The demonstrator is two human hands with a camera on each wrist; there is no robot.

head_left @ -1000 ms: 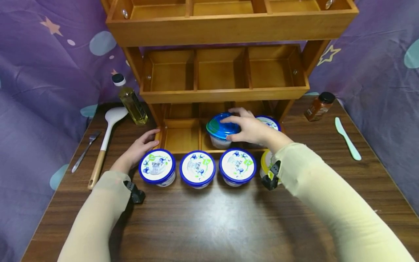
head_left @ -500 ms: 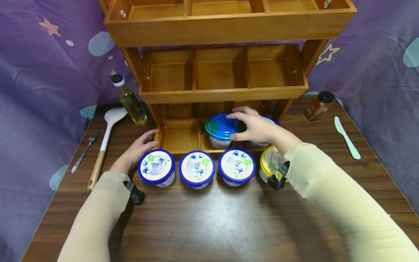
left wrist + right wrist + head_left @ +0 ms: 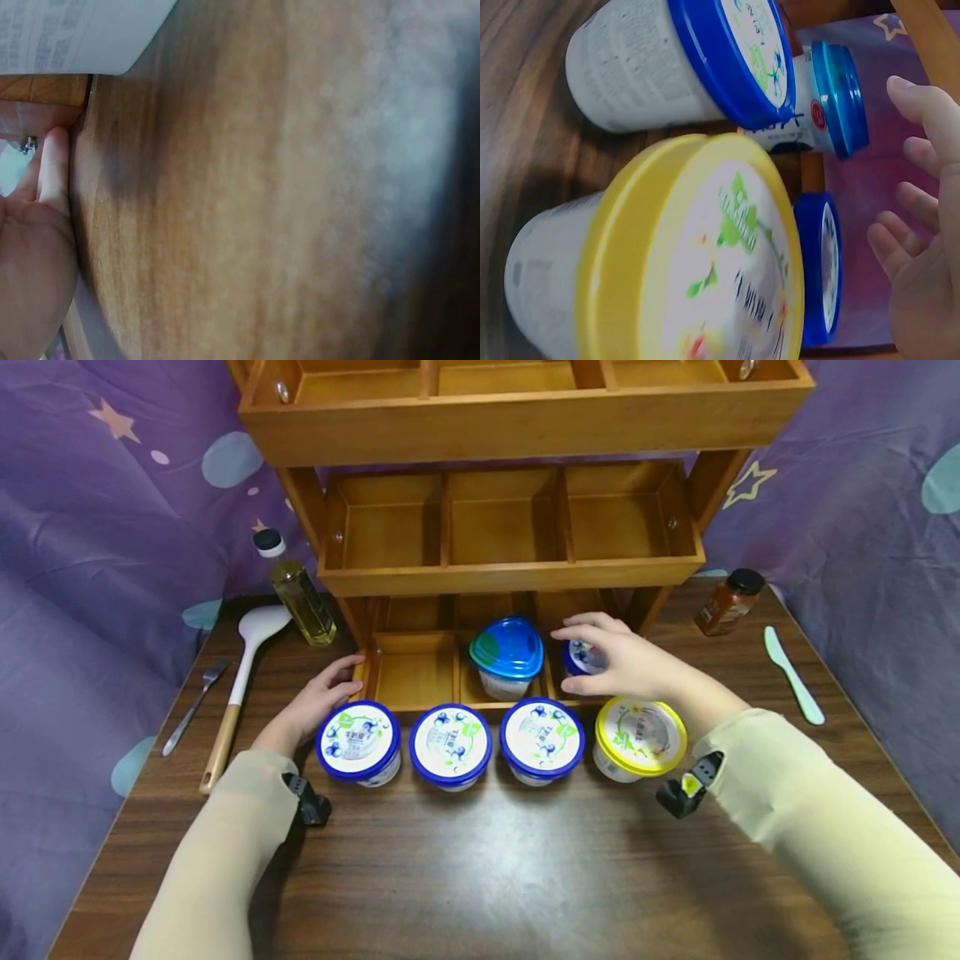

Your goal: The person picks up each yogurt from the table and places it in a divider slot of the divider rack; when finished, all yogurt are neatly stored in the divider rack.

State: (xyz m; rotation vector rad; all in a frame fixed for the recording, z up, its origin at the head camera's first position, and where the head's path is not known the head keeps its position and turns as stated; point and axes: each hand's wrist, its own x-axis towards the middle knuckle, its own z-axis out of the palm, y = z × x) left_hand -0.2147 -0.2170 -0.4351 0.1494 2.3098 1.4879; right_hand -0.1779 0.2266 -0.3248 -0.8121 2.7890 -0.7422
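Observation:
My right hand (image 3: 594, 658) hovers with spread, relaxed fingers (image 3: 919, 187) over a blue-lidded tub (image 3: 577, 656) in the right compartment of the wooden rack's bottom shelf (image 3: 416, 675). It holds nothing. A clear container with a blue rounded-triangle lid (image 3: 507, 647) sits in the middle compartment, to the left of that hand. My left hand (image 3: 330, 687) lies flat on the table, its fingertips (image 3: 54, 161) against the rack's front left corner. In front of the rack stand three blue-lidded tubs (image 3: 451, 745) in a row, with a yellow-lidded tub (image 3: 641, 735) at their right end.
An oil bottle (image 3: 298, 589), a white spatula with a wooden handle (image 3: 240, 681) and a fork (image 3: 193, 708) lie left of the rack. A spice jar (image 3: 727, 602) and a pale green knife (image 3: 793, 677) are to the right. The upper shelf compartments (image 3: 506, 531) hold nothing.
My right hand has let go of the triangular-lidded container and moved right, over the tub in the right compartment. The yellow-lidded tub is now uncovered. My left hand has stayed put.

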